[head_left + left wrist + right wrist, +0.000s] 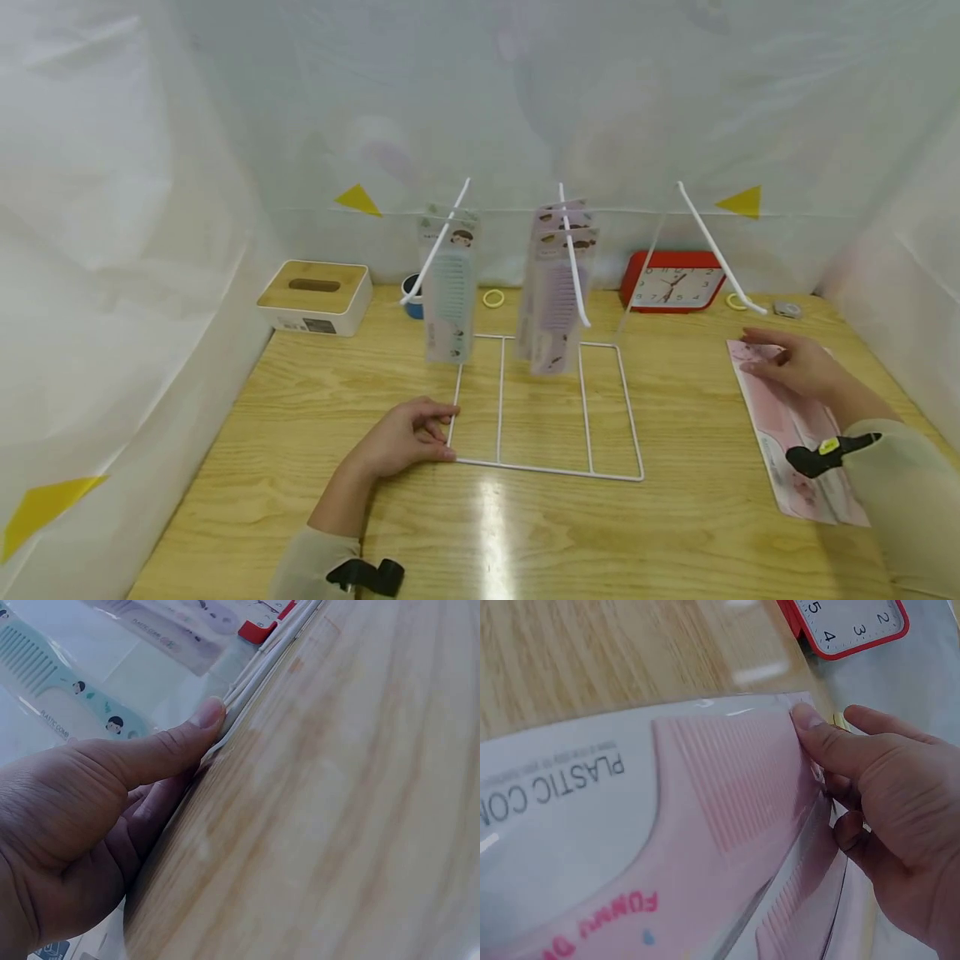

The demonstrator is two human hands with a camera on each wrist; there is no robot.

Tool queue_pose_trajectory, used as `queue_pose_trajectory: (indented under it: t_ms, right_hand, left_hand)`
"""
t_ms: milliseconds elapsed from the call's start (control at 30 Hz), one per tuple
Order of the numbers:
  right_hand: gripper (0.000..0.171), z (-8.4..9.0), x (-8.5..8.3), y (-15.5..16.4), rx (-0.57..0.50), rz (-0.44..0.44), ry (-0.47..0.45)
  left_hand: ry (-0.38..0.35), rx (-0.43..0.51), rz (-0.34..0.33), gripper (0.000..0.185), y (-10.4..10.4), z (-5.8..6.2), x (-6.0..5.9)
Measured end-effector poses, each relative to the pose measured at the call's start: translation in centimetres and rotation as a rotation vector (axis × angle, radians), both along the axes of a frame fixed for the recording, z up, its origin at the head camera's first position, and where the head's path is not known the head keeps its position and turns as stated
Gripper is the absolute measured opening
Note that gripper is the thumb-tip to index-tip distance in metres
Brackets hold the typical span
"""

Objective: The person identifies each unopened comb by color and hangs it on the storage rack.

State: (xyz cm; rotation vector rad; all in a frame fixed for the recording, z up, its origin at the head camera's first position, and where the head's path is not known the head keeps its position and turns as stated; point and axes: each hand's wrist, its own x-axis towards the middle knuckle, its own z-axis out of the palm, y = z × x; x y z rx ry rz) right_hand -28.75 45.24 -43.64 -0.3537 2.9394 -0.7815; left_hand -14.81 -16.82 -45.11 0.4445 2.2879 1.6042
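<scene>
Left hand [405, 437] rests on the wooden table [675, 533], fingers curled, thumb pressing the near-left corner of the white wire rack [547, 408]. Right hand [795, 364] reaches forward — fingers pinching the top edge of the pink packaged plastic comb [787, 433] lying flat at the table's right.

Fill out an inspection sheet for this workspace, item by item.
Surface: wooden table, glare streak near the front.
Job's things: white wire rack with three pegs; teal comb packs and purple comb packs hang on two, the right peg bare. Pink comb packs lie flat at right.
Clutter: tissue box, red clock, yellow ring, blue cup partly hidden.
Grippers: left hand holds the rack's front-left corner; right hand pinches the top pink pack's edge.
Cables: nothing seen.
Surroundings: white sheeting with yellow triangles.
</scene>
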Motion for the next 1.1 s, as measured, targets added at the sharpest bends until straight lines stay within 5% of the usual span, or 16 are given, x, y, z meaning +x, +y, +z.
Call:
queue_pose_trajectory:
  t_ms: [433,667,1100]
  right_hand:
    - [0.039,-0.2,1.4,-2.4,-0.300,-0.057,0.066]
    - [0.039,1.0,2.3,-3.6,-0.257,-0.064,0.072]
    - [0.024,2.4,2.9,-5.7,-0.175,0.192,0.198]
  left_hand:
    - [-0.011,0.003,0.005,0.062,0.2,0.1,0.0]
    - [-0.014,0.002,0.001,0.062,0.1,0.1,-0.1]
    - [-0.021,0.012,0.002,0.062,0.1,0.1,0.1]
